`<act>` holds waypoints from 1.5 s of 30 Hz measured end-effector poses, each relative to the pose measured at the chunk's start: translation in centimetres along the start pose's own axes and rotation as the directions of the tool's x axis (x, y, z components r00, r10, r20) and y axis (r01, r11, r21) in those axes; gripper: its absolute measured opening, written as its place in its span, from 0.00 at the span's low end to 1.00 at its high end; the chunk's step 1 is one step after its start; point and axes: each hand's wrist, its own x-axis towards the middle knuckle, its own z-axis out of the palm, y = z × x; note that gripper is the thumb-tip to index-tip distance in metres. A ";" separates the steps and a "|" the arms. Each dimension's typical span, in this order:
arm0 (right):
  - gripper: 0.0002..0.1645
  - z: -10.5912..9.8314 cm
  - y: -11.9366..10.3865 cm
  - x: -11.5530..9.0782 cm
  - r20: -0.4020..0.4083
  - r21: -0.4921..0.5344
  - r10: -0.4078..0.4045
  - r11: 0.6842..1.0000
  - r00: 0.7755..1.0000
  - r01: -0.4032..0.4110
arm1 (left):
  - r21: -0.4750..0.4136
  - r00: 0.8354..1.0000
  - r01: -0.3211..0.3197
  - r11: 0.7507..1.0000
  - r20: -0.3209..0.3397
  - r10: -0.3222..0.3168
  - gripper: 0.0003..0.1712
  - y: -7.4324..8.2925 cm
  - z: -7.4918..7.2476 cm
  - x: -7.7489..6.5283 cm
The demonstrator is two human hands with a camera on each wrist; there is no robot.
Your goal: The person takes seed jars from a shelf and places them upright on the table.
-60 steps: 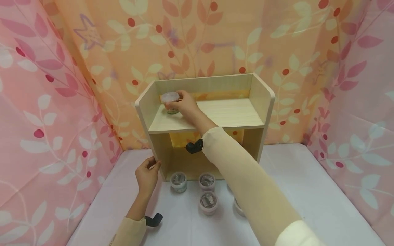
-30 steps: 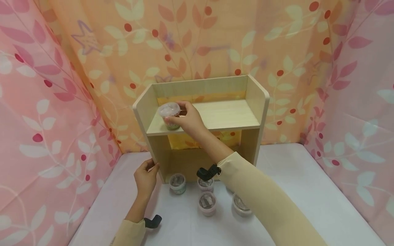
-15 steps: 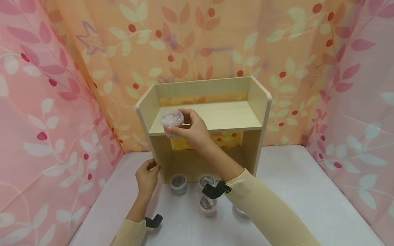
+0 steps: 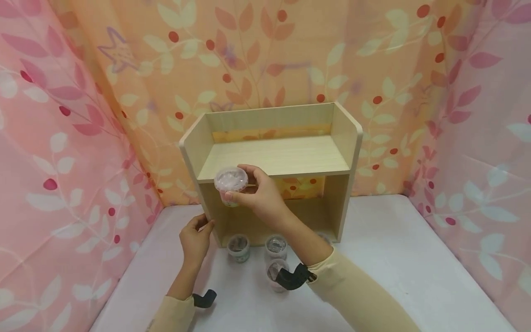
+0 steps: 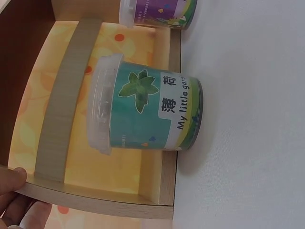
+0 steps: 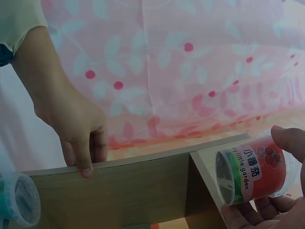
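Observation:
My right hand [image 4: 265,200] grips a small clear-lidded plastic cup [image 4: 230,182], thumb on one side and fingers on the other. A red label with tomatoes and "My little garden" wraps the cup, as the right wrist view shows. It overlaps the front edge of the upper shelf board in the head view. Lower down, my left hand [image 4: 195,240] pinches the front edge of the left side panel of a pale wooden shelf unit [image 4: 274,154]. Beside that panel stands a teal-labelled cup [image 5: 143,102] with a mint leaf picture.
On the white tabletop [image 4: 381,258], several lidded cups stand before the unit, among them a purple-labelled one [image 5: 164,10] and a pinkish one [image 4: 277,286] partly behind the black wrist camera [image 4: 292,276]. Patterned curtains [image 4: 265,55] enclose the back and sides.
My right hand has brought the red-labelled cup from over the upper shelf board forward and down, past its front edge. My left hand keeps its hold on the side panel.

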 end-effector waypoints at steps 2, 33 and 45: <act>0.45 0.2 0.3 -0.2 0.005 -0.002 -0.001 1.000 1.000 0.001 | 0.003 1.000 -0.002 1.000 -0.009 0.002 0.12 0.0 -0.2 0.1; 0.46 1.5 5.4 -5.5 -0.022 -0.089 0.091 0.992 0.996 -0.092 | 0.002 1.000 -0.006 1.000 0.005 0.006 0.12 0.2 0.1 -0.1; 0.44 2.1 7.7 -7.1 0.000 -0.130 0.105 0.986 0.994 -0.104 | -0.003 0.999 -0.031 0.999 -0.015 0.031 0.10 0.2 0.1 -0.2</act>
